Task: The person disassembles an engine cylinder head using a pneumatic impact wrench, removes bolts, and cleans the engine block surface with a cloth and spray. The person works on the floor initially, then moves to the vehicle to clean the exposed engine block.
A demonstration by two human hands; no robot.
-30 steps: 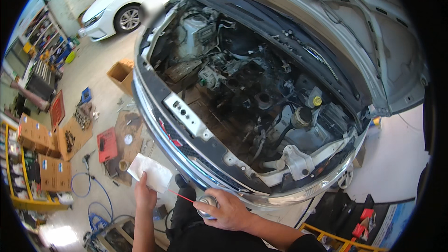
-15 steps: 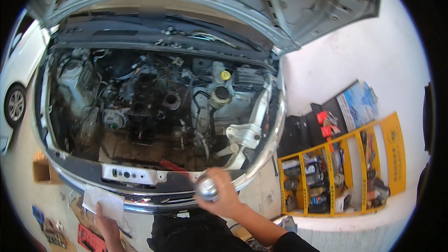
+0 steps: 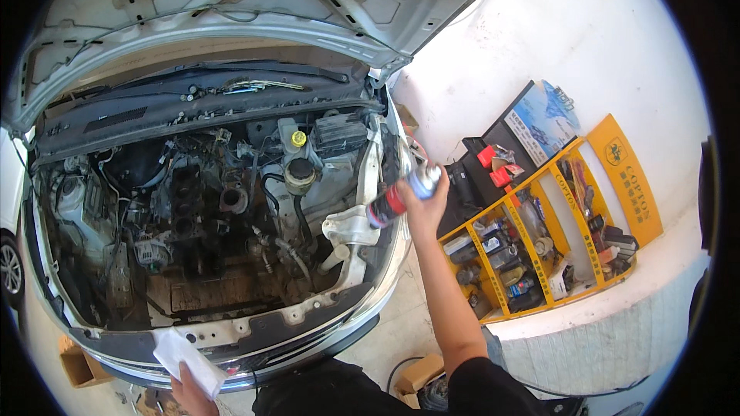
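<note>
My right hand (image 3: pixel 428 204) is closed around the silver upper end of a red and dark spray can (image 3: pixel 391 202). The can tilts, its base pointing down and left, above the right edge of the open engine bay. At the lower left, my left hand (image 3: pixel 190 393) grips a folded white sheet (image 3: pixel 187 358), paper or cloth, in front of the car's front panel. Between and beyond my hands lies the engine block (image 3: pixel 185 208), dark and partly stripped, with round bores showing on top. Right of it stands a reservoir (image 3: pixel 299 173) with a black cap.
The raised hood (image 3: pixel 254 0) spans the top. Metal tools (image 3: pixel 262 86) and small parts lie along the cowl below the windshield. At right, a yellow shelf rack (image 3: pixel 539 285) holds bottles and parts. Cardboard boxes (image 3: pixel 81 362) sit on the floor at lower left and near my right arm.
My right hand has lifted the spray can from the front edge up and right, toward the shelf side. My left hand still holds the white sheet. The view has shifted right.
</note>
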